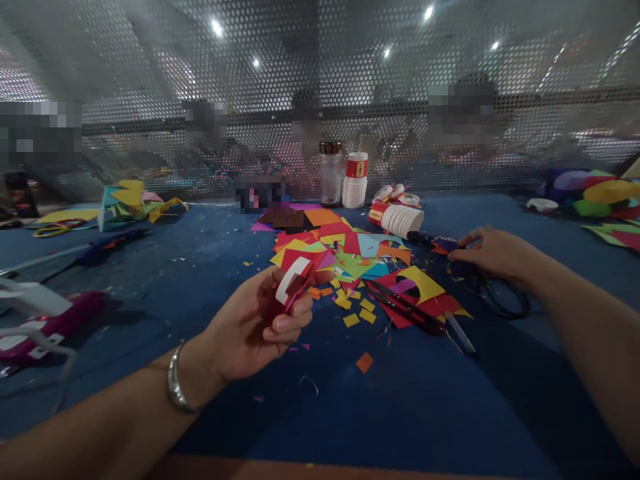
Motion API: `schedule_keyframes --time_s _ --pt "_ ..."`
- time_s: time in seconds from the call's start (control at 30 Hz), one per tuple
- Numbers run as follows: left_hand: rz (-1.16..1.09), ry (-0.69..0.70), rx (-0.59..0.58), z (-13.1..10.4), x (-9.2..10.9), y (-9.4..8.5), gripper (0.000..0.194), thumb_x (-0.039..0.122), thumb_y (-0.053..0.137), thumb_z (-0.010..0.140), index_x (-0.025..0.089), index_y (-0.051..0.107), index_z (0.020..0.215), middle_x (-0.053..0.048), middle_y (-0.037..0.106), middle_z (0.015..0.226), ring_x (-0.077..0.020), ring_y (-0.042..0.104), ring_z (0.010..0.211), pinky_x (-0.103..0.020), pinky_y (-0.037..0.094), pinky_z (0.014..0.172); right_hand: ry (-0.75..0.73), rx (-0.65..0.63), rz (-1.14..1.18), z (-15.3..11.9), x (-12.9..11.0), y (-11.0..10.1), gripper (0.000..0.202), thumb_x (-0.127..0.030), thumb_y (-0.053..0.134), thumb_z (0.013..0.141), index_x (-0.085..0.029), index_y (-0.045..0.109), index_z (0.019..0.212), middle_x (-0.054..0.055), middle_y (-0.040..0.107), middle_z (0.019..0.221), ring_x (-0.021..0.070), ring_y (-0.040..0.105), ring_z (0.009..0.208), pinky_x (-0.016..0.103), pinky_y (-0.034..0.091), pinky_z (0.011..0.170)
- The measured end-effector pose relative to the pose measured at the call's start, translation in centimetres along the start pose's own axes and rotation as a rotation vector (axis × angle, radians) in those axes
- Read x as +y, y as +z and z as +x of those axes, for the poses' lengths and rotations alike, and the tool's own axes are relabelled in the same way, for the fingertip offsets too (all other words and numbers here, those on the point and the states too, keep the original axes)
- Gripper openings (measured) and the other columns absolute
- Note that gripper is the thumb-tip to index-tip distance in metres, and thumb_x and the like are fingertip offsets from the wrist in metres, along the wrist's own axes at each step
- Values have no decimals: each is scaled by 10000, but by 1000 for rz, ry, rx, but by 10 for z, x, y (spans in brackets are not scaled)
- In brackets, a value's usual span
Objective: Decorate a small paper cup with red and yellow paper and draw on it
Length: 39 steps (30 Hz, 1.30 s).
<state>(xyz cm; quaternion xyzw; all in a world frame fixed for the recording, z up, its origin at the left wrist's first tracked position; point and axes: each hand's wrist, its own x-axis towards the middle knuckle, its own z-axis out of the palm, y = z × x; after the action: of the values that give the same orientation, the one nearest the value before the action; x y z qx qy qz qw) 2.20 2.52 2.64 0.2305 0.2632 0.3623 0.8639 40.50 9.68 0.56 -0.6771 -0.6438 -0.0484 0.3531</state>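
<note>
In the head view, my left hand (265, 320) wears a silver bracelet and is closed around a small red piece with a white curved band (291, 279). It looks like part of a paper cup, with a small dark brown patch on the band. My right hand (487, 252) reaches out at the right, its fingers pinching a dark blue glue gun (443, 244) with an orange trigger that lies on the table. Scissors (405, 305) rest on coloured paper between the two hands, beside a clear glue stick (461, 335). Small yellow paper rectangles (367, 317) lie nearby.
Coloured paper sheets (357, 257) are heaped mid-table. Behind stand a glass jar (330, 175) and stacked paper cups (355, 183); another stack (397, 219) lies sideways. A second glue gun (107, 245) and a purple power strip (55, 330) are at left. A perforated metal screen (280, 87) closes the back.
</note>
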Motion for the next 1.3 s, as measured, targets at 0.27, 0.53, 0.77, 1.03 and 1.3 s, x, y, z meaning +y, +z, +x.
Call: schedule_keyframes --time_s 0.27,0.53,0.77,1.03,1.3 --pt "127 100 162 2 -1 3 253 172 494 914 75 723 864 -26 541 558 -88 492 390 -158 409 359 211 -125 -113 -6 -47 -26 274 -312 755 791 -234 565 610 30 577 610 170 443 577 379 329 629" --pt "318 361 323 11 -12 3 74 71 728 727 109 735 790 -74 752 780 -185 684 652 -253 589 502 0 -310 179 -39 -109 -18 236 -429 672 885 -196 682 848 39 728 773 176 643 693 308 487 667" --pt "482 469 169 18 -22 -6 168 179 839 777 186 761 926 -39 798 1042 -189 733 933 -242 615 774 -334 -448 498 -67 -130 -7 229 -385 650 934 -181 693 838 -16 647 688 110 568 581 233 451 537" --pt "447 438 158 18 -36 6 388 234 881 761 196 736 1119 -65 792 1149 -222 736 1033 -296 616 882 -614 -185 416 -87 -143 0 193 -275 743 905 -126 685 1012 44 716 889 147 666 750 250 540 666" --pt "257 392 158 13 -44 13 374 160 877 746 167 740 1094 -82 792 1096 -197 736 951 -266 627 777 -673 -73 246 -100 -151 12 342 -310 769 872 -109 656 1124 139 736 1074 279 723 988 397 611 803"
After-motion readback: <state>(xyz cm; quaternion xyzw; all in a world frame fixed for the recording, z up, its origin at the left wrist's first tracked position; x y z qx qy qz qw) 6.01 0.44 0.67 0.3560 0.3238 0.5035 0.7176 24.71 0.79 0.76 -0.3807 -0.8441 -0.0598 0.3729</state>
